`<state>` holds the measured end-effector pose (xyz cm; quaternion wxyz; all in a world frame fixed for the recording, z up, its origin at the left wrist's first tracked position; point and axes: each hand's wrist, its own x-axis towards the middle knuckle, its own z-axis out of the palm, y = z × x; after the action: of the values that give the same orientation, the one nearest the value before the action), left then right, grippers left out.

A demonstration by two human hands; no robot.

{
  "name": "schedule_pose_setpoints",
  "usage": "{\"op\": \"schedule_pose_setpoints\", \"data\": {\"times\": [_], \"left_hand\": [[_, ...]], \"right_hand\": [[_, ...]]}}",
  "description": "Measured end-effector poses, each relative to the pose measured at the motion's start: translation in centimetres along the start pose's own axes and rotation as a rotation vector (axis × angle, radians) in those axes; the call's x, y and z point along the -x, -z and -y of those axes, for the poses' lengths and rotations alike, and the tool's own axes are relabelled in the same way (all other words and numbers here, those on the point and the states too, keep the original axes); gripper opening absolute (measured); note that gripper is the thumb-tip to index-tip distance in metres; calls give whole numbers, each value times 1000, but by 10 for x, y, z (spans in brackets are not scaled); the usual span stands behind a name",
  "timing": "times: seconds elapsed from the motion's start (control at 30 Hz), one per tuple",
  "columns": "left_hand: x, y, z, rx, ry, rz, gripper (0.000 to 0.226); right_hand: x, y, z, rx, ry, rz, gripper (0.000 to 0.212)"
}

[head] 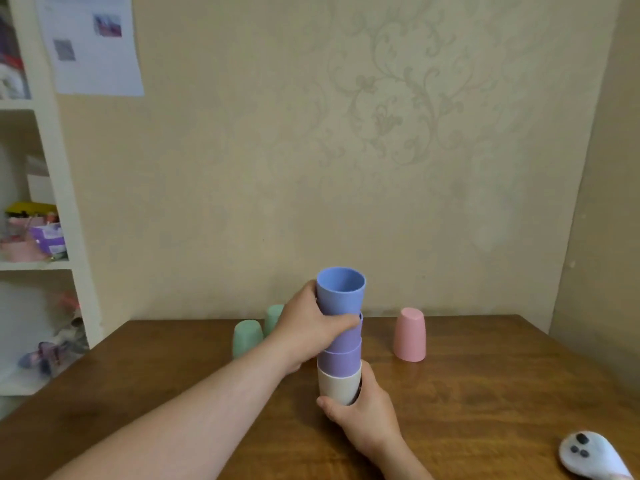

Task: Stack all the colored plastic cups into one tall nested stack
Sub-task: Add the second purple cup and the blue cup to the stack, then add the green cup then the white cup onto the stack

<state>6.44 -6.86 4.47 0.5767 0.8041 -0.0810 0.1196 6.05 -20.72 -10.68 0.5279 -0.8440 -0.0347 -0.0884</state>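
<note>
- head view shows me a wooden table [485, 393] against a patterned beige wall [381, 133], with a nested stack of cups upright at the middle of the table.
- from the bottom up i count a cream cup [337, 384], two purple cups [341, 358], and a blue cup [341, 292] on top, all mouth up; the blue one sits higher than the rest, only partly sunk into the purple below it.
- left hand [308, 327] comes in from the lower left and wraps the stack where the blue cup meets the upper purple; its fingers curl round the far side and the thumb presses across the front, so the hand is clamped on the stack.
- right hand [363, 414] holds the base of the stack; the thumb lies along the lower front of the cream cup and the fingers curve up behind it, closed on that cup.
- i cannot tell whether the bottom of the cream cup touches the table or is held just off it.
- pink cup [409, 336] stands mouth down on the table, to the right of the stack and well apart from it.
- two green cups [247, 337] stand mouth down behind the left hand, near each other; the farther one is partly hidden by the hand.
- white object with dark dots [585, 453] lies at the near right edge of the table.
- white shelving [59, 202] with mixed clutter stands at the left, and a printed sheet [90, 43] hangs on the wall above it.
</note>
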Motion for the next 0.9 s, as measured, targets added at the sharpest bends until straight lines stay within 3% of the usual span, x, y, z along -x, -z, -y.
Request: {"op": "schedule_pose_setpoints", "data": {"times": [0.1,0.33,0.43,0.53,0.63,0.73,0.83,0.9], "left_hand": [[7,-13,22,83,49,53,32],[8,-7,33,30,24,112,44],[5,21,39,-332,-123,274,69],[-13,58,62,-834,-231,265,98],[-32,95,85,-1279,-311,217,71],[-46,119,109,-1695,-432,334,70],[-52,120,133,-1876,-527,461,66],[-50,109,145,-1937,-423,483,73]], "right_hand": [[0,-1,0,3,4,4,80],[0,0,-1,11,6,-8,77],[-1,0,-3,20,5,-12,74],[-3,-1,-4,28,8,-19,74],[-4,-1,-2,31,10,-16,75],[-4,0,-1,28,11,-17,74],[-5,-2,-6,29,6,-17,73],[-6,-2,-4,15,8,-10,75]]}}
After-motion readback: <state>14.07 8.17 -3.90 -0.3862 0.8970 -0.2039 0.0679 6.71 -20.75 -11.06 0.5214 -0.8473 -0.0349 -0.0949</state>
